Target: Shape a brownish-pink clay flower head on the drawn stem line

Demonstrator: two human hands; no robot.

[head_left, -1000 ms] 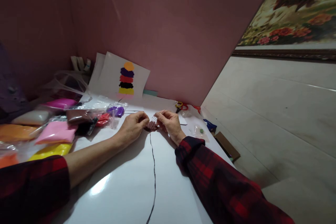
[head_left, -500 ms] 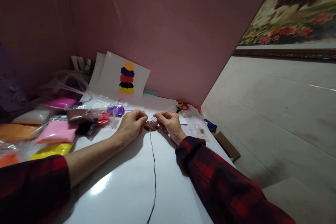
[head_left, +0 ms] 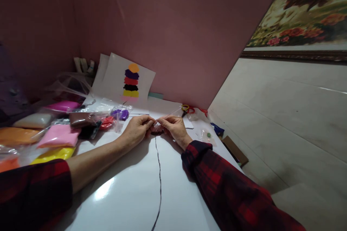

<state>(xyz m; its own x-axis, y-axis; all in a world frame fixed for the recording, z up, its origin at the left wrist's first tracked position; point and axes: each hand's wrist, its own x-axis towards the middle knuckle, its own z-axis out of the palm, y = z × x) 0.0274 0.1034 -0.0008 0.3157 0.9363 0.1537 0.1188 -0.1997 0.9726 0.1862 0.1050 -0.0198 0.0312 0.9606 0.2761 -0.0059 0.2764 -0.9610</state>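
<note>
On the white paper [head_left: 130, 195], a small dark brown clay piece [head_left: 157, 133] sits at the top end of a thin dark line [head_left: 159, 177]. Its upper part looks pinkish and ridged. My right hand [head_left: 175, 128] pinches a thin clear stick [head_left: 175, 111], which slants up and right from the fingers; its tip is over the clay. From the other side, my left hand [head_left: 138, 128] has its thumb and forefinger pressed together at the clay's left edge. What lies between those fingertips is hidden. Both hands nearly touch.
Bags of coloured clay, pink [head_left: 59, 136], yellow [head_left: 54, 154] and purple [head_left: 120, 114] among them, crowd the left. A picture card [head_left: 132, 79] leans at the back. Scissors [head_left: 187, 110] and a small bag with a green bit [head_left: 208, 135] lie right. A pink panel [head_left: 173, 36] stands behind.
My left hand has shifted slightly right, and the fingertips of both hands have come closer together over the clay. More of the clay's upper part is now covered.
</note>
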